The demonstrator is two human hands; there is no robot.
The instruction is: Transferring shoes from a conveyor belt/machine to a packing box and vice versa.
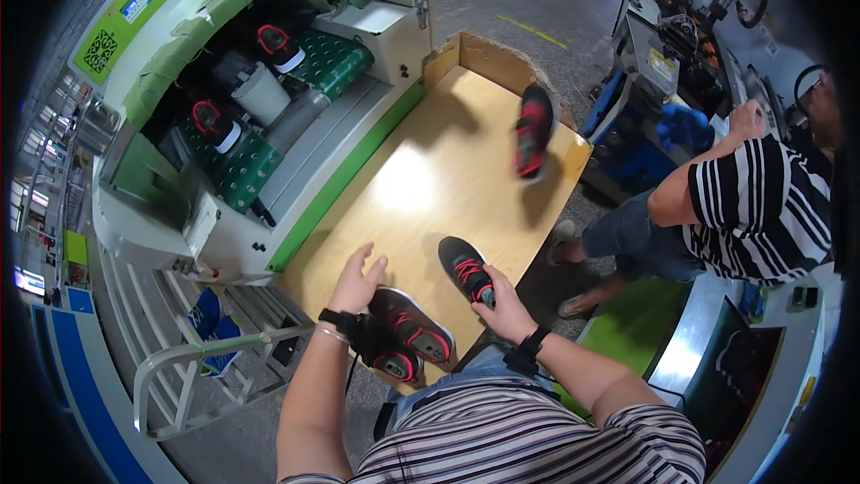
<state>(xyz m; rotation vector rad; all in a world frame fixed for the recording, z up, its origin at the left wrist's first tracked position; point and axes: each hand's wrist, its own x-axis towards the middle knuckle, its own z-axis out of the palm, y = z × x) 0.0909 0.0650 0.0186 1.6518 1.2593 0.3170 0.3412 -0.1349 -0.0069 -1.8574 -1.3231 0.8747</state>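
Judging handling partway: counting two dark shoes [417,327] side by side at the near edge of the wooden table [358,215], a blurred shoe [532,134] near the far right edge, well apart from both hands, and two red-collared shoes [213,125] inside the machine [396,0], apparently left to handle. Gripping a black-and-red shoe [462,262] in the right hand [507,311], closed on its heel end, toe pointing away. Holding the left hand [357,283] spread open, empty, just beside the two dark shoes.

Short-sleeved top with narrow dark, white and greyish stripes [502,437], light-blue denim garment [488,361], black strap on the left wrist [358,330], thin pale bracelet [334,335] beside it, matching black right-wrist strap [527,351]
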